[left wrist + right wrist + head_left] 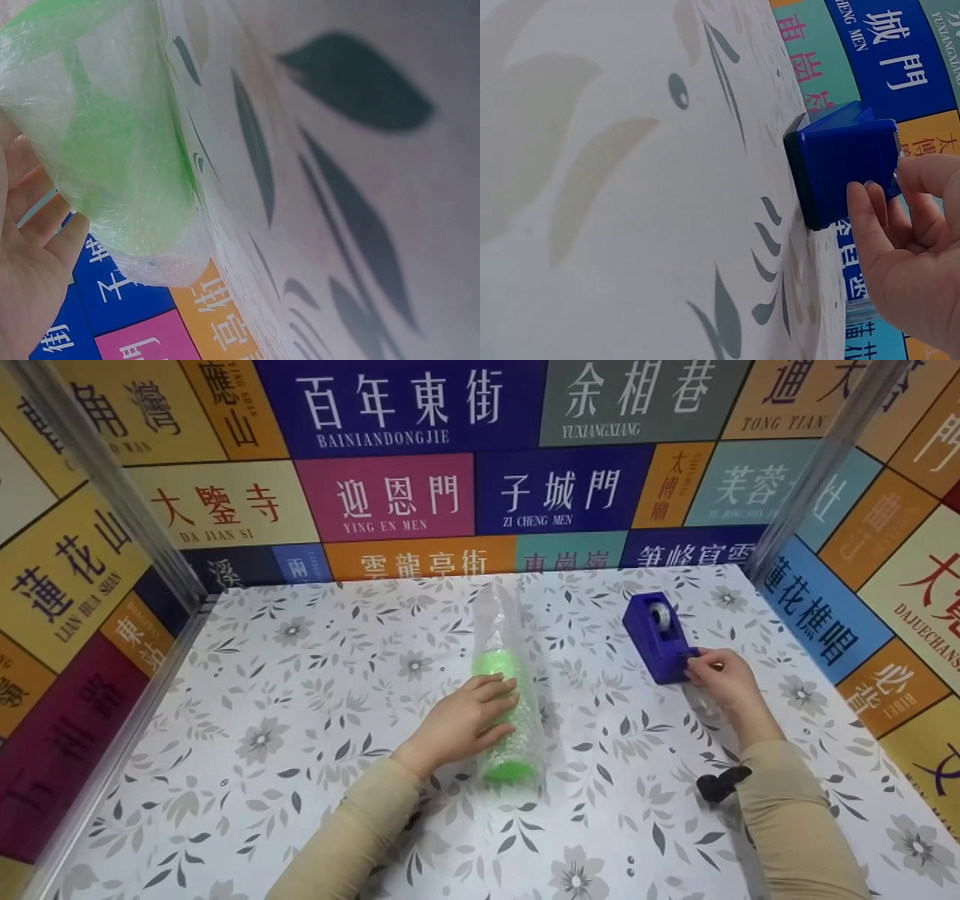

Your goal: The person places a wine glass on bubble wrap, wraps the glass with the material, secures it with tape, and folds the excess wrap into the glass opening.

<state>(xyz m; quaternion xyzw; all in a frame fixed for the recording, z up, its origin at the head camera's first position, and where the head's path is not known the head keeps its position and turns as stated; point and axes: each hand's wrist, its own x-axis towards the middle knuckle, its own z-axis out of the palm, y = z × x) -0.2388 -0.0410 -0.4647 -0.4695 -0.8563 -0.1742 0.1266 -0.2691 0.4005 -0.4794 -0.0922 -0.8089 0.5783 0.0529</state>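
Observation:
A green cylinder (519,742) lies lengthwise on the patterned table, wrapped in clear bubble wrap (496,619) that extends past its far end. My left hand (469,716) rests on its left side with the fingers laid across the top. In the left wrist view those fingers look fairly straight against the wrap. To the right stands a blue tape dispenser (844,161) with a roll of clear tape (660,616). At the dispenser's toothed front edge, my right hand (724,682) pinches the tape's end between thumb and index finger. The tape end itself is barely visible.
A floral white cloth (337,750) covers the table. Printed panels (397,495) wall in the back and both sides, with metal posts (817,465) at the back corners. A small black piece (721,785) sticks out beside the right sleeve.

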